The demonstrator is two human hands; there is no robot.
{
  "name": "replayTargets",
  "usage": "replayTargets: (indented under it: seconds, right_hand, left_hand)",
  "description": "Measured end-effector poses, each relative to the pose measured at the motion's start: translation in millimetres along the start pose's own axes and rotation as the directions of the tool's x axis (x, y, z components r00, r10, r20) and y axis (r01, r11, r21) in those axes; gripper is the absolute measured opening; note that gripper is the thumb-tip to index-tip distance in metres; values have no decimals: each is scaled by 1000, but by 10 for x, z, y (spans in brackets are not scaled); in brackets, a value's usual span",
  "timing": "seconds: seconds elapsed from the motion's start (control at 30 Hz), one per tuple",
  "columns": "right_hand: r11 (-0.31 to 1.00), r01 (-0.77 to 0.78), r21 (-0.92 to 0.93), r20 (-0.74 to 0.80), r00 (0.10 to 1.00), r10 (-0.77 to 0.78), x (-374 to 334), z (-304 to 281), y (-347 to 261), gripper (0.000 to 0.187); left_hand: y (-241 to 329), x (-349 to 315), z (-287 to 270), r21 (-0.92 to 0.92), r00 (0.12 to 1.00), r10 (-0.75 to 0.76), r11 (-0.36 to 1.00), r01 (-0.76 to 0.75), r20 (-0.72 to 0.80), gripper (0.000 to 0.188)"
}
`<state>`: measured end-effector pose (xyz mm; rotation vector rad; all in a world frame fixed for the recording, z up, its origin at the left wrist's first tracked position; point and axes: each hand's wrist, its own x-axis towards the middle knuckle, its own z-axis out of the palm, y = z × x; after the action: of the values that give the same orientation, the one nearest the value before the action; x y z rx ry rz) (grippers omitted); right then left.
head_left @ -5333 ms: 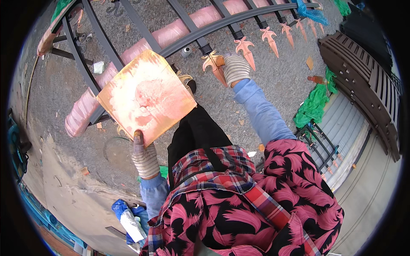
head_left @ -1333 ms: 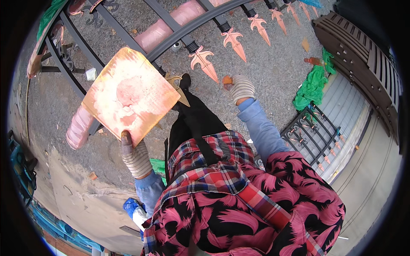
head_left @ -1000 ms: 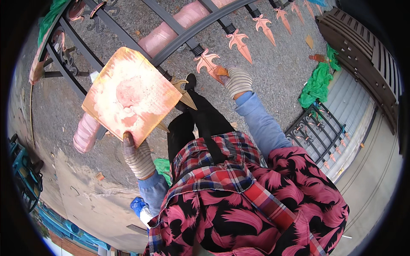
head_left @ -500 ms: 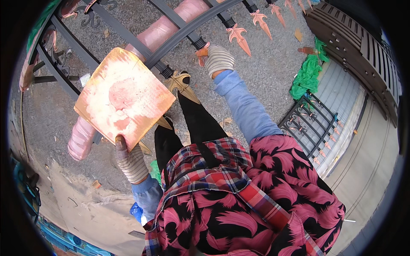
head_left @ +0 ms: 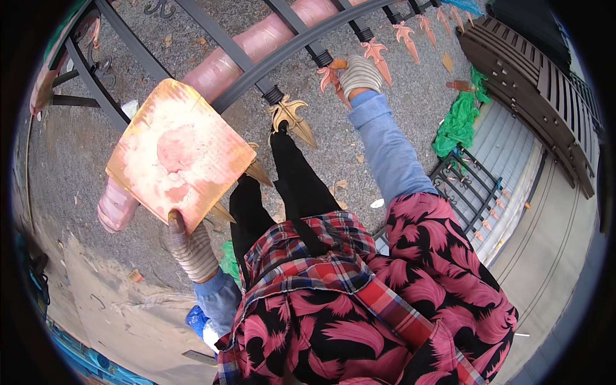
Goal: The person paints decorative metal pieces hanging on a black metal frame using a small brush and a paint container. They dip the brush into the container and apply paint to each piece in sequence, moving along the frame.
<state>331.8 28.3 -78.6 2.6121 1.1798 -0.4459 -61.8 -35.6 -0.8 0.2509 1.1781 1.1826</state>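
My left hand (head_left: 190, 249), in a striped knit glove, grips the lower corner of a square board (head_left: 221, 157) smeared with pink and whitish paint. Its thumb lies on top of the board; the other fingers are hidden below. My right hand (head_left: 361, 76), gloved alike, is closed at a pink spearhead finial (head_left: 329, 78) on the dark metal fence panel (head_left: 282, 58). An orange-brown bit shows at its fingertips; whether that is stained glove or a small held thing, I cannot make out. Beside it, toward my legs, is a gold-coloured finial (head_left: 294, 119).
A pink wrapped roll (head_left: 215, 74) lies beneath the panel. More pink finials (head_left: 405, 40) continue to the right. Stacked brown slatted panels (head_left: 532, 83), green netting (head_left: 459, 122) and a smaller dark panel (head_left: 468, 186) stand at the right. My legs are close to the gold finials.
The panel sits further right in the picture. My right hand has shifted to the finial's right side, exposing more of its pink surface. The left hand still holds the board.
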Motion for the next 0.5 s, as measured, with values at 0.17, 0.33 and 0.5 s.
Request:
replayTargets:
  seconds: [0.17, 0.33, 0.5]
  right_hand:
    - [964, -68, 257, 1, 998, 70, 60, -66, 101, 21]
    - [959, -32, 281, 2, 999, 32, -367, 296, 238, 27]
    - [950, -283, 131, 182, 949, 258, -894, 299, 664, 20]
  left_hand:
    - [54, 29, -3, -6, 1000, -9, 1000, 9, -11, 62]
    - [69, 34, -28, -17, 999, -23, 1000, 24, 41, 60]
    - [146, 51, -181, 48, 989, -67, 997, 62, 130, 52]
